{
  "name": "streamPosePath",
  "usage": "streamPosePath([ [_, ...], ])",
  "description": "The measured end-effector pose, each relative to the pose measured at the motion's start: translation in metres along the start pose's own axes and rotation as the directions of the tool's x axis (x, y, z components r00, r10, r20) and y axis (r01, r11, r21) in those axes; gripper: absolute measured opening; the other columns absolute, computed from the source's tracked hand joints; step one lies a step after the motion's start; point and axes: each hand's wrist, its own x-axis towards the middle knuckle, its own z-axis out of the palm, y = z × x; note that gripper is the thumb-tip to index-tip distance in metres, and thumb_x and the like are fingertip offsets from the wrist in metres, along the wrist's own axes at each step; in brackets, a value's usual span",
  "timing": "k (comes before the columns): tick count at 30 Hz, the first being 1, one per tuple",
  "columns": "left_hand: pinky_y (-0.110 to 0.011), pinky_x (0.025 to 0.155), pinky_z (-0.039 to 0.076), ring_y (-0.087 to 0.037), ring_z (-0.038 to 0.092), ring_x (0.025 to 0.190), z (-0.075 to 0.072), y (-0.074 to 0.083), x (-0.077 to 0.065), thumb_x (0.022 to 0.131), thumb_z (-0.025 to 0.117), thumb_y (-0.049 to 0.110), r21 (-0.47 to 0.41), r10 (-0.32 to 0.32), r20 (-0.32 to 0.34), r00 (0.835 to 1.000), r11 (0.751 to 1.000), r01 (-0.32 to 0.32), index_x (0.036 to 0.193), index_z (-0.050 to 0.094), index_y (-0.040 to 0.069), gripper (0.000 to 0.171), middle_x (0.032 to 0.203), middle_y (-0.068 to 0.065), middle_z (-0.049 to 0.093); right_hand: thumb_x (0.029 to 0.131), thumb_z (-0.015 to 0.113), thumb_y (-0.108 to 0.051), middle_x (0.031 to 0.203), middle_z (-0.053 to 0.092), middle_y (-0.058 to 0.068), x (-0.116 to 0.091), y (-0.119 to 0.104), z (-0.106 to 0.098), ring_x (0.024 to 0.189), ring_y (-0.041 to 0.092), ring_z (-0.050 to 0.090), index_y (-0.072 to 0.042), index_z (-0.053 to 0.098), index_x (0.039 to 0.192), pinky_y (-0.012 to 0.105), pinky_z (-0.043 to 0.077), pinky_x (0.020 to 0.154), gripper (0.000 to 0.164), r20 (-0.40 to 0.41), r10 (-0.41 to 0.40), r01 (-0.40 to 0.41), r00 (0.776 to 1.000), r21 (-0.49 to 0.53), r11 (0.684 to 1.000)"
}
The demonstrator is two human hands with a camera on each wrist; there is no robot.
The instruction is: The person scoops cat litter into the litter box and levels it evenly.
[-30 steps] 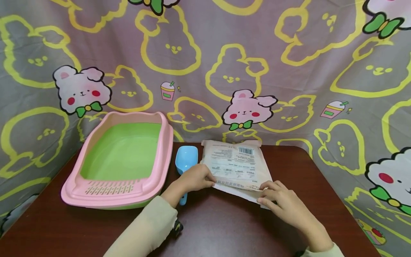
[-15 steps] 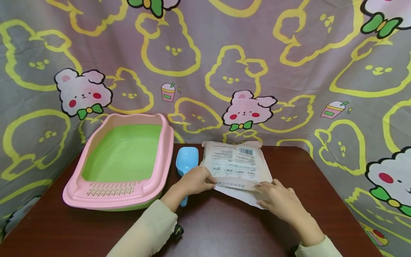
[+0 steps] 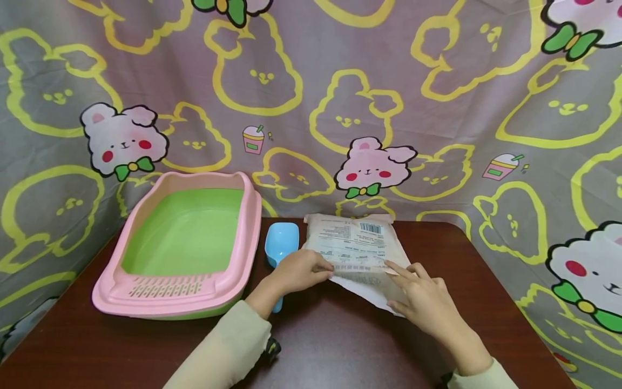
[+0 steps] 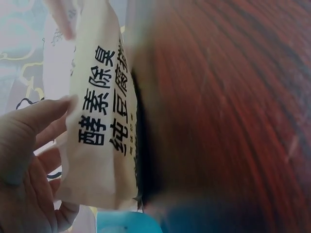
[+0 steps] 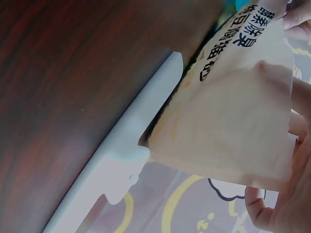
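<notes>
A beige bag of cat litter [image 3: 347, 243] lies on the table, its printed face up and its near end pale and flattened. My left hand [image 3: 298, 273] pinches the near left corner between thumb and fingers. At the near right corner, my right hand [image 3: 430, 300] has its thumb at the edge and its fingers reaching over the top. Large dark print shows on the bag [image 4: 102, 111] in the left wrist view. In the right wrist view the bag [image 5: 223, 121] covers part of the right hand [image 5: 296, 179].
Left on the table stands a pink-rimmed green litter box [image 3: 249, 216]. A blue scoop [image 3: 283, 240] lies between it and the bag, its handle partly behind my left hand. A long white object [image 5: 131, 126] lies beside the bag. A patterned curtain [image 3: 311, 108] hangs behind.
My right fingers have moved from the bag's near edge further over its top and straightened. The near end's pale flap has shifted. My left hand has moved slightly right along the corner.
</notes>
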Motion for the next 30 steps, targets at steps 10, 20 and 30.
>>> streamPosePath([
  [10, -0.060, 0.083, 0.044, -0.012, 0.067, 0.102, -0.001, 0.011, 0.003, 0.091, 0.070, 0.031, 0.052, -0.125, -0.130, 0.984, 0.990, 0.133, 0.105, 0.080, 0.024, 0.018, 0.109, 0.009, 0.075, 0.067, 0.090, -0.035, 0.148, 0.053, -0.004, 0.007, 0.000, -0.008, 0.113, 0.018, 0.051, -0.018, 0.067, 0.129, 0.052, 0.043, 0.075, 0.068, -0.068, 0.007, -0.006, 0.998, 0.006, 1.000],
  [20, -0.034, 0.049, 0.041, -0.014, 0.054, 0.068, -0.003, 0.021, 0.002, 0.083, 0.070, 0.023, 0.026, -0.253, -0.153, 0.955, 0.965, 0.260, 0.116, 0.075, 0.031, 0.035, 0.121, 0.004, 0.072, 0.067, 0.091, -0.031, 0.148, 0.053, -0.003, 0.014, -0.001, -0.014, 0.109, 0.017, 0.052, -0.015, 0.064, 0.133, 0.051, 0.045, 0.072, 0.072, -0.125, -0.013, 0.014, 0.992, 0.000, 1.000],
  [30, -0.038, 0.061, 0.054, -0.022, 0.071, 0.092, -0.001, 0.021, 0.004, 0.085, 0.077, 0.026, 0.044, -0.245, -0.230, 0.942, 0.964, 0.262, 0.101, 0.080, 0.019, 0.018, 0.116, 0.004, 0.073, 0.070, 0.090, -0.028, 0.148, 0.054, 0.002, 0.027, -0.003, -0.019, 0.111, 0.020, 0.053, -0.012, 0.059, 0.138, 0.051, 0.046, 0.073, 0.076, -0.151, -0.009, 0.016, 0.989, 0.046, 0.999],
])
